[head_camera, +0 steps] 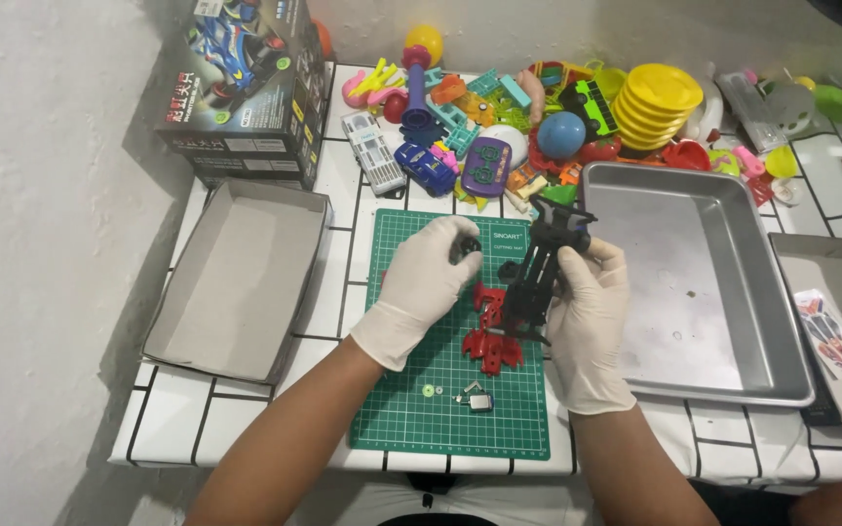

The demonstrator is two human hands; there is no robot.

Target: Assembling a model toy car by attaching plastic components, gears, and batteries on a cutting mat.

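Observation:
Both my hands wear white gloves and hover over a green cutting mat point(411, 409). My right hand point(592, 312) grips a black toy car chassis point(543, 263), holding it tilted on end. My left hand point(426, 278) pinches a small black wheel point(465, 248) just left of the chassis. Under the chassis a red car body shell point(489, 336) lies on the mat. Nearer to me on the mat sit a small green gear point(428, 391) and a small grey motor point(478, 398).
An empty metal tray point(704, 282) lies right of the mat, an open grey cardboard lid point(236, 282) left of it. A toy car box point(246, 88) stands at the back left. Several colourful toys point(557, 107) crowd the back. A box with a sticker sheet point(835, 331) is far right.

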